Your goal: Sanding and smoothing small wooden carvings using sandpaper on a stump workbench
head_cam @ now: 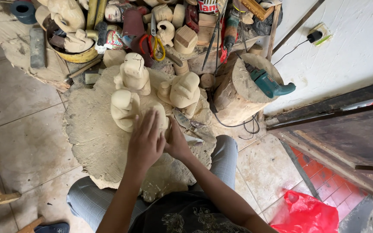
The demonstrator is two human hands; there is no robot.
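A pale carved wooden figure (161, 113) stands on a big round wood block (96, 138) in front of me. My left hand (145, 142) lies flat over its front, fingers spread. My right hand (178, 144) grips the figure from the right side. Three similar unfinished carvings stand close by: one (124, 110) to the left, one (134, 74) behind it, and one (183, 90) at the back right. Flat metal chisels (186, 123) lie on the block just right of my hands.
A teal power drill (269, 83) rests on a log stump (238, 88) at the right. Behind, a cluttered bench holds a yellow bowl (76, 56) of carvings, scissors (153, 45) and tools. A red plastic bag (305, 213) lies bottom right.
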